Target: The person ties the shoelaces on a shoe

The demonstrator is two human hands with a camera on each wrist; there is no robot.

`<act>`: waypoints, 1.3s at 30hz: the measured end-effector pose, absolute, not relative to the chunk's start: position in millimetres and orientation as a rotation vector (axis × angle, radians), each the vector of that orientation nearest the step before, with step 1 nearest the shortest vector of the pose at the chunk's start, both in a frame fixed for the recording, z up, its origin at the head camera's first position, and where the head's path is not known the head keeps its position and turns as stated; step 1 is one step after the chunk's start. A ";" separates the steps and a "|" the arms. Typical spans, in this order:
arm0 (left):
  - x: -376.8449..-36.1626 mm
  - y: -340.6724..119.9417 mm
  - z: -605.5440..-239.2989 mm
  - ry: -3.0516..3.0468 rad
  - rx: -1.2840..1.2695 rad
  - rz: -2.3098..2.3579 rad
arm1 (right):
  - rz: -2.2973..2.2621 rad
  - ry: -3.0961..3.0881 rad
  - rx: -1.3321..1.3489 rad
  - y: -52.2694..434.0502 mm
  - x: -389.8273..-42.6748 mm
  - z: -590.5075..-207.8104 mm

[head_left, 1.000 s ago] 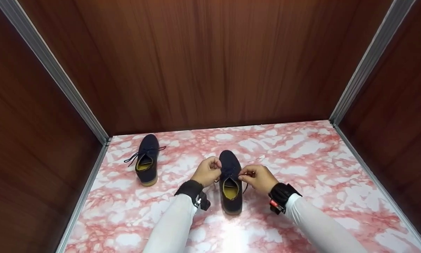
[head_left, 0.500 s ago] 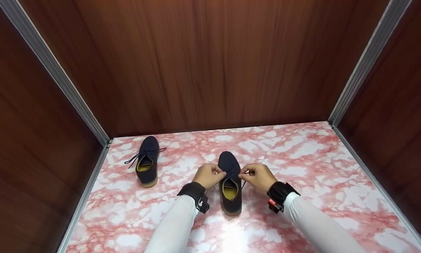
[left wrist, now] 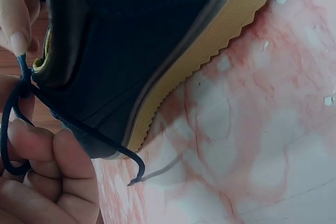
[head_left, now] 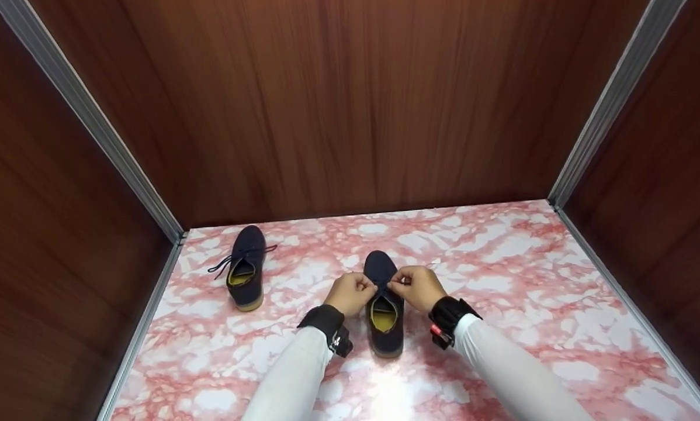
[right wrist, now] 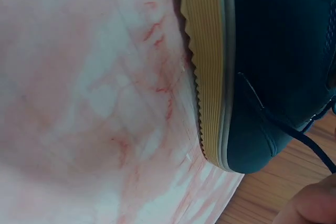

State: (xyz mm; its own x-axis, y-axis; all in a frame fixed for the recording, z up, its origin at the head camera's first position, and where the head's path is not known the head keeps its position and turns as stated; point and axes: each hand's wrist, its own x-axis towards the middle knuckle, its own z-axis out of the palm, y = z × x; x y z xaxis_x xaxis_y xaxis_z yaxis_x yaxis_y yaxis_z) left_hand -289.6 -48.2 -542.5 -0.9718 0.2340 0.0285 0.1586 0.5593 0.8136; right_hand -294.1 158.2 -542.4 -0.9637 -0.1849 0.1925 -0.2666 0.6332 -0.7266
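Observation:
A dark navy lace-up shoe [head_left: 379, 266] with a yellow lining stands toe-away between both hands. My left hand [head_left: 350, 292] pinches its shoelace [left wrist: 89, 128] over the lacing, thumb against finger. In the left wrist view, the lace forms a knot and a loop by the fingers, and one loose end hangs past the ribbed tan sole [left wrist: 194, 59]. From the other side, my right hand [head_left: 420, 289] pinches the lace close to the left fingertips. A strand of lace [right wrist: 310, 142] runs down to the right hand in the right wrist view.
A matching navy shoe [head_left: 246, 289] stands at the back left, its laces [head_left: 224, 264] spread to both sides. Dark wood-look panels [head_left: 350, 105] enclose the back and sides of the pink-and-white marbled surface [head_left: 502, 251]. Metal rails [head_left: 613, 114] line the corners.
The left hand has moved right, onto the lacing. The right hand has moved left, so the fingertips of both hands are now close together over the shoe. Both shoes stay in place.

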 end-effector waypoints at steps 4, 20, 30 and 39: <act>-289.4 -47.9 -542.4 2.696 0.350 1.404 | 1.227 -2.778 0.388 152.6 -298.6 -544.2; -286.7 -48.5 -544.8 2.653 0.373 1.497 | 1.184 -2.795 0.512 148.4 -301.3 -550.0; -289.4 -46.1 -542.1 2.607 0.214 1.553 | 1.149 -2.722 0.456 144.0 -300.7 -554.8; -291.6 -45.1 -541.8 2.554 0.209 1.527 | 1.189 -2.693 0.427 137.8 -301.7 -557.1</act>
